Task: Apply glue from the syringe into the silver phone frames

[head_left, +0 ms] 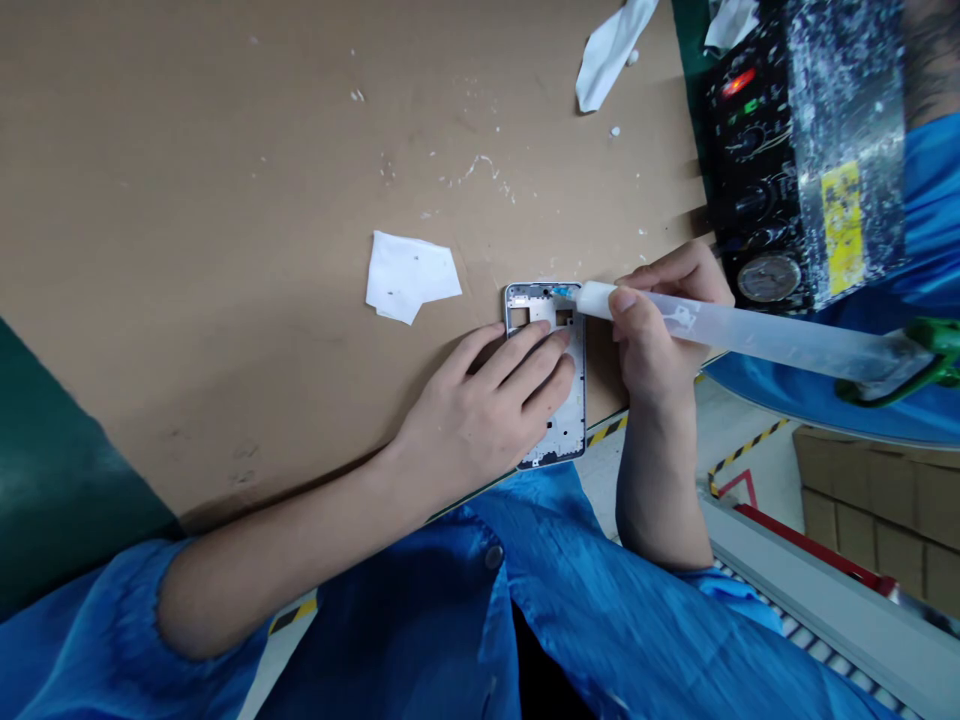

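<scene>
A light-grey phone frame (553,441) lies on the brown work surface near its front edge. My left hand (480,405) holds it down, its fingers bent across the frame's middle; the thumb is hidden. My right hand (660,325) is closed around a translucent dispensing syringe (772,338), thumb on top near its white front end. The syringe's blue needle tip (562,292) is at the top edge of the frame, close to a small dark round hole. A green fitting (934,362) caps the rear of the syringe.
A white cloth piece (412,275) lies left of the frame, another white strip (611,55) farther back. White residue specks the brown surface (285,180). A stained control box (847,130) with lit displays and a gauge stands at right. Beyond it shows another person's blue sleeve (937,190).
</scene>
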`<state>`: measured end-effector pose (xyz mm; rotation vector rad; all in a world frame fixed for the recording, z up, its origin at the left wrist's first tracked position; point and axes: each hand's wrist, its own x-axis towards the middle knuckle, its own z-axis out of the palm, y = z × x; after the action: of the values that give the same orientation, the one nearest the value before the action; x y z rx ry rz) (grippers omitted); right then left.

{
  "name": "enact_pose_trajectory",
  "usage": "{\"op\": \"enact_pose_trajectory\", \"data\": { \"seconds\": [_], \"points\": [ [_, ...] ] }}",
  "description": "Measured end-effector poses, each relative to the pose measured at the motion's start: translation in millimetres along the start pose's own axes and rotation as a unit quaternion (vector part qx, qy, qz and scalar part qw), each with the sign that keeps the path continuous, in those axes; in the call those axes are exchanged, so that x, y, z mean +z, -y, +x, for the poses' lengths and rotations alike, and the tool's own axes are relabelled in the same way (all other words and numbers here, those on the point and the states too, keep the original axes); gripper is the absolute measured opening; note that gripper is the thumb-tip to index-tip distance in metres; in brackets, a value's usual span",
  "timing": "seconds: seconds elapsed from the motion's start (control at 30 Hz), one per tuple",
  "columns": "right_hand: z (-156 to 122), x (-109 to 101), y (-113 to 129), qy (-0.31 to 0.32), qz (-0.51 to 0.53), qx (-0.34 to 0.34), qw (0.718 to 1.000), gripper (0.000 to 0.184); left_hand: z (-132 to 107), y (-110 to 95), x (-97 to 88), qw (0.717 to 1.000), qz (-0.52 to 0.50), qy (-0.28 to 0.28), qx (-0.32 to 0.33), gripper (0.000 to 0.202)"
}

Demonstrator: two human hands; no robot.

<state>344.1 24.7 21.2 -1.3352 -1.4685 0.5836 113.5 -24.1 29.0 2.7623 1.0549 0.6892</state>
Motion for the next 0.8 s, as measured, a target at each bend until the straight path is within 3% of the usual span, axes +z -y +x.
{"op": "enact_pose_trajectory", "data": {
  "seconds": [0.4, 0.6, 0.8],
  "points": [
    [1.1, -1.6, -4.1, 0.001, 0.025, -0.008, 1.000, 0.035, -0.8, 0.5, 0.9, 1.000, -0.001, -0.006, 0.001, 0.040],
    [0.9, -1.6, -3.7, 0.001, 0.023, -0.003, 1.000, 0.038, 0.0, 0.9, -2.7, 1.000, 0.013, 0.023, 0.004, 0.042],
    [0.0, -1.9, -4.7, 0.000, 0.018, -0.004, 1.000, 0.040, -1.9, 0.9, 0.3, 1.000, -0.004, 0.010, 0.003, 0.041]
  ]
}}
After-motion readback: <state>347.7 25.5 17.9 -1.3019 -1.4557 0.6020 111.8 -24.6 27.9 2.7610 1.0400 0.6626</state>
